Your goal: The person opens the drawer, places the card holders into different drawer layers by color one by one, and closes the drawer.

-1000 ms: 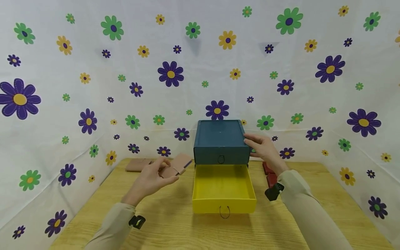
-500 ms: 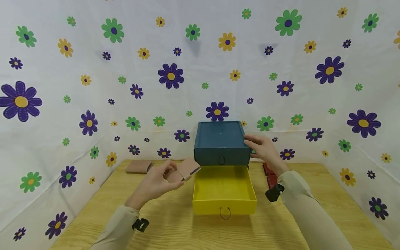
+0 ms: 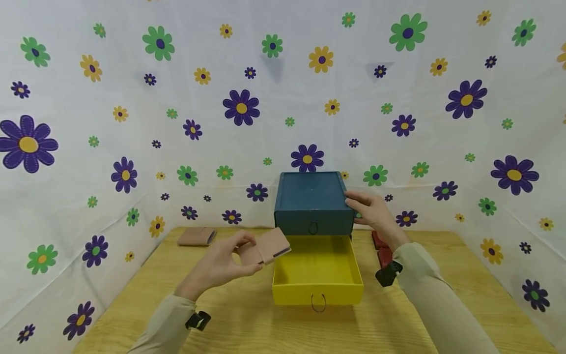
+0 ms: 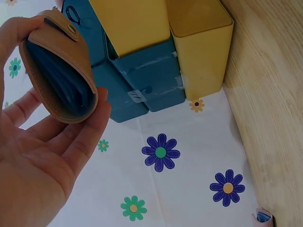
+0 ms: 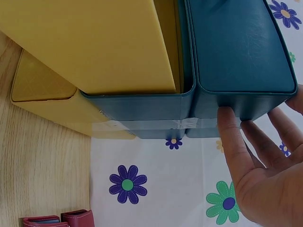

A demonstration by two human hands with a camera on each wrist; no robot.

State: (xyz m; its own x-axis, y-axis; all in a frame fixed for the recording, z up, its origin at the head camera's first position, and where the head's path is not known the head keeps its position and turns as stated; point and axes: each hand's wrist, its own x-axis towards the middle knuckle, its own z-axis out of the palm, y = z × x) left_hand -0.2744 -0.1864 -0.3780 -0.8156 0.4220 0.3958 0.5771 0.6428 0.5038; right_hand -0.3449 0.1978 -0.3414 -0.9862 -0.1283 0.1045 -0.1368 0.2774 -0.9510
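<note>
My left hand (image 3: 221, 263) pinches a small pinkish-beige card wallet (image 3: 265, 247) between thumb and fingers, tilted, just left of an open yellow drawer (image 3: 317, 293). The left wrist view shows the wallet (image 4: 64, 66) with a snap strap and dark blue sleeves inside. The drawer juts out below the blue upper box (image 3: 311, 191) of a stacked unit and has a thin dark loop pull. My right hand (image 3: 373, 211) rests its fairly straight fingertips on that box's right side. In the right wrist view the fingers (image 5: 230, 137) touch the blue side wall.
Another pinkish-beige wallet (image 3: 196, 236) lies at the table's back left. Two red wallets (image 3: 384, 254) lie right of the drawer unit, partly hidden by the right wrist. The wooden table (image 3: 247, 314) ends at a flower-print cloth (image 3: 283, 137) behind and at the sides.
My left hand has carried the wallet rightward and slightly down to the drawer's left edge, uncovering the wallet at the back left. The right hand stays on the blue box.
</note>
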